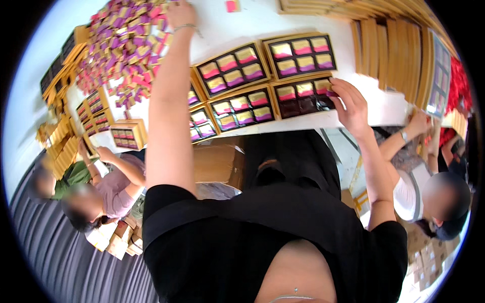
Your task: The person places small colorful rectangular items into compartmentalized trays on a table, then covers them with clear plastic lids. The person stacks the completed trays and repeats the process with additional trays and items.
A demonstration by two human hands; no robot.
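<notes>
My left hand (pixel 181 15) reaches far forward to the right edge of a large heap of small wrapped pieces (pixel 126 45), gold with pink or purple. Its fingers are partly cut off by the upper edge, so their grip is unclear. My right hand (pixel 352 107) is at the right end of a shallow gold-rimmed box (pixel 303 107). Its fingertips pinch a small gold-and-purple wrapped piece (pixel 331 93) at that box's far right compartment. The far row there has gold-and-pink pieces; the near row shows dark, unfilled compartments. Beside it are filled boxes (pixel 242 109).
Stacked gold-edged boxes (pixel 391 53) stand at the right of the white table (pixel 222 25). One loose pink piece (pixel 232 6) lies at the far side. A cardboard carton (pixel 217 164) is below the table edge. Other people work at left (pixel 108 187) and right (pixel 419 187).
</notes>
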